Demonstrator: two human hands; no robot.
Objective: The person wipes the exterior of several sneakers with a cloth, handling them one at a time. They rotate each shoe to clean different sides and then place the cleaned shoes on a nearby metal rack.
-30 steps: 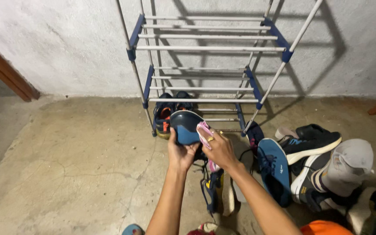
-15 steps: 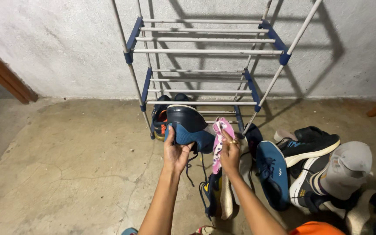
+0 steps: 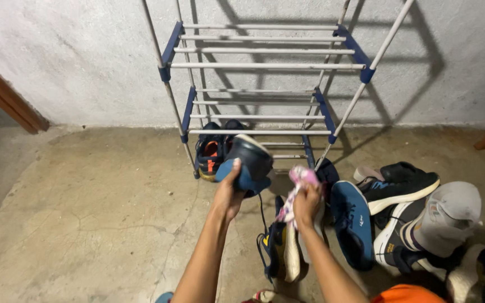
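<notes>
Now both hands are holding things up in front of a metal shoe rack (image 3: 265, 65).

Gripping the heel end, the left hand (image 3: 228, 193) is curling around a dark blue shoe (image 3: 248, 163), which is tilting in the air just before the rack's lowest rails. Beside it, the right hand (image 3: 307, 202) is closing on a pink and white cloth (image 3: 297, 182), bunched at the fingers with a strip hanging down. Below the hands, more shoes are lying on the concrete floor (image 3: 85, 213): a navy and yellow pair (image 3: 279, 252), a blue sneaker (image 3: 352, 224), a black one (image 3: 402, 182) and a grey and white one (image 3: 450, 216). Another dark pair (image 3: 211, 151) is sitting under the rack.
</notes>
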